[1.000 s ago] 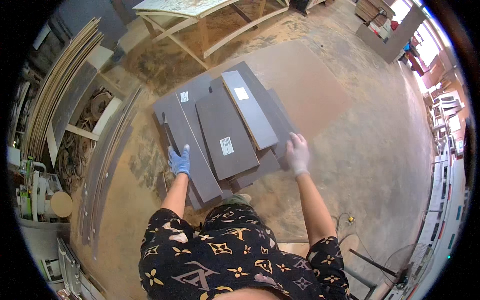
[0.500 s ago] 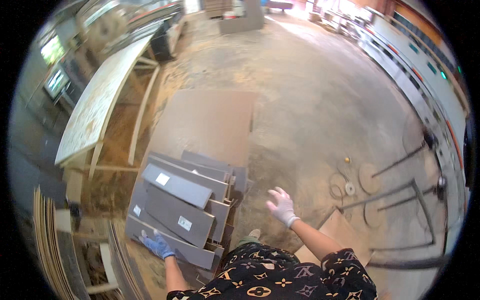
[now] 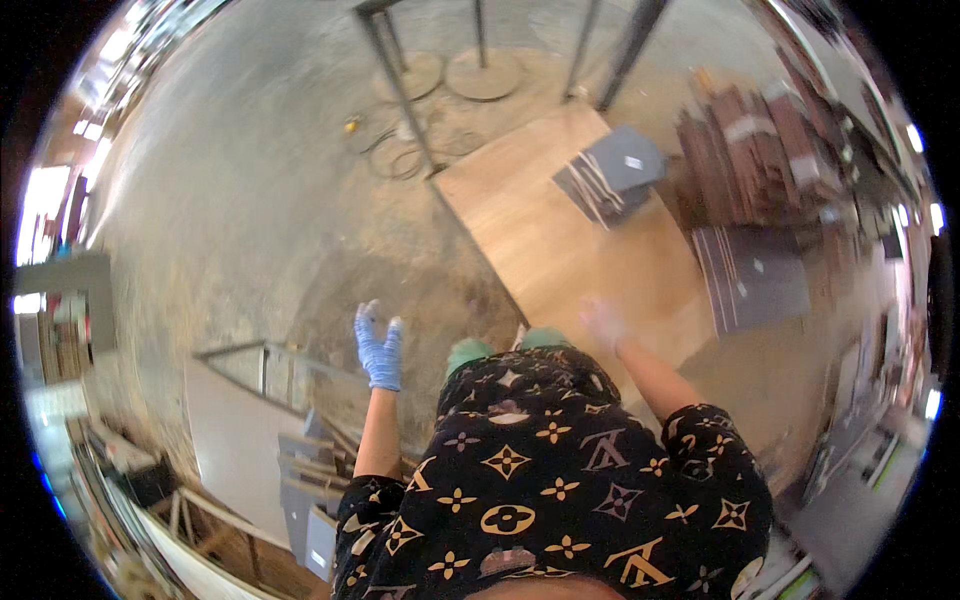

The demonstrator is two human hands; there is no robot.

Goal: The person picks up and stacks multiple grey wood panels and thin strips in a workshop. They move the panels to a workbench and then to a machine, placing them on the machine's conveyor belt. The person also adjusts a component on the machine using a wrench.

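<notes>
My left hand (image 3: 378, 348), in a blue glove, is raised over the floor with fingers apart and nothing in it. My right hand (image 3: 606, 326), in a pale glove, is smeared by motion above a wide plywood sheet (image 3: 545, 225); its fingers cannot be made out. Toward the far end of that sheet lies a small stack of dark grey panels (image 3: 610, 175), one with a white label. At lower left, beside my left forearm, are grey boards with pale edges (image 3: 305, 470) on a large light panel (image 3: 230, 430).
Tall stacks of reddish-brown boards (image 3: 750, 150) stand at far right, with another grey panel pile (image 3: 755, 275) nearer. A dark metal frame (image 3: 395, 85) rises at the sheet's far-left corner. Cable loops (image 3: 395, 155) lie on the floor. A wooden-framed table (image 3: 195, 530) is at lower left.
I have turned to the right, so the grey board pile has shifted to the lower left and the plywood sheet lies ahead. My left hand has come off the grey boards.
</notes>
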